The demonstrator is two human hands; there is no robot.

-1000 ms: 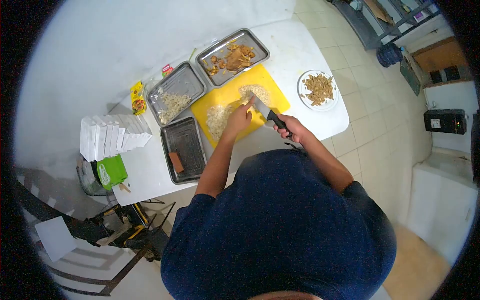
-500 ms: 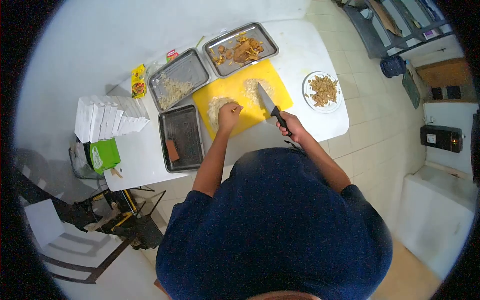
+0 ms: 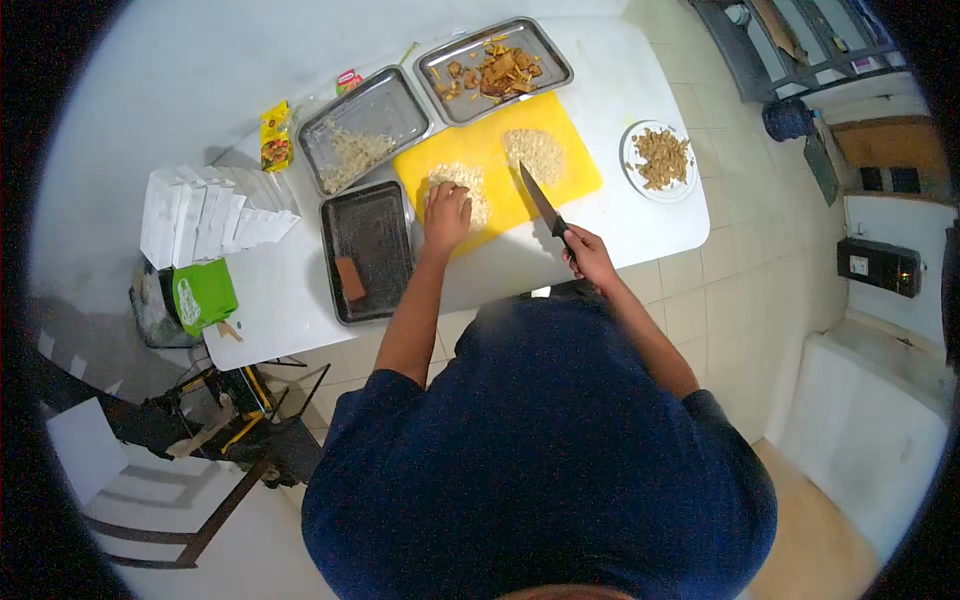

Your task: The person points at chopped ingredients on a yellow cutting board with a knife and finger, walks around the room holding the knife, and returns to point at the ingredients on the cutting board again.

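My left hand (image 3: pixel 447 212) rests on a pale chopped pile (image 3: pixel 474 194) at the left of the yellow cutting board (image 3: pixel 508 208), its fingers stretched over the bits. In my right hand (image 3: pixel 590 256) is the black handle of a knife (image 3: pixel 541 200). The blade points up and left, its tip by the lower edge of a second pale chopped pile (image 3: pixel 537 153). What the bits are I cannot tell. Whether the blade touches the board is also unclear.
Behind the board, one metal tray (image 3: pixel 412 103) holds pale shreds, another (image 3: pixel 563 78) brown pieces. A dark tray (image 3: pixel 372 225) with a reddish-brown block (image 3: pixel 350 279) lies left. A plate (image 3: pixel 633 180) of chopped brown bits sits right. White boxes (image 3: pixel 195 215) stand far left.
My left hand has gone from a closed pinch above the left pile to fingers laid out on it. The knife stays in my right hand. The view has shifted slightly.
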